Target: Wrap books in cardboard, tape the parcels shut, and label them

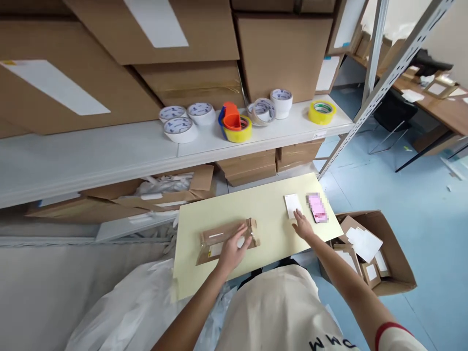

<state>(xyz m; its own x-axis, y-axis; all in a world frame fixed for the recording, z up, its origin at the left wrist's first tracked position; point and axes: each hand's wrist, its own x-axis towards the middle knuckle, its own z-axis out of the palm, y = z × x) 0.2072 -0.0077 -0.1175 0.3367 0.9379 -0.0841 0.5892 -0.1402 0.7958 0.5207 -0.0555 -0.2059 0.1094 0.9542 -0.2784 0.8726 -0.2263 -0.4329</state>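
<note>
On the pale yellow table [266,204] lies a flat brown cardboard parcel [204,249], with shiny clear plastic or tape on it and a white label [215,250] on top. My left hand [233,249] rests over the parcel's right half with its fingers apart, partly covering it. Farther right, my right hand [302,226] reaches to a small white paper [291,202], its outstretched fingers at the lower edge. Whether they press on the paper or only hover over it, I cannot tell. Just right of that lies a phone [317,207] with a blurred pink screen.
Behind the table, a grey shelf [139,156] carries several tape rolls [180,130], an orange tape dispenser [231,118] and large cartons [285,58]. An open carton [397,273] of small boxes stands on the floor at right. White plastic [127,307] heaps up at left.
</note>
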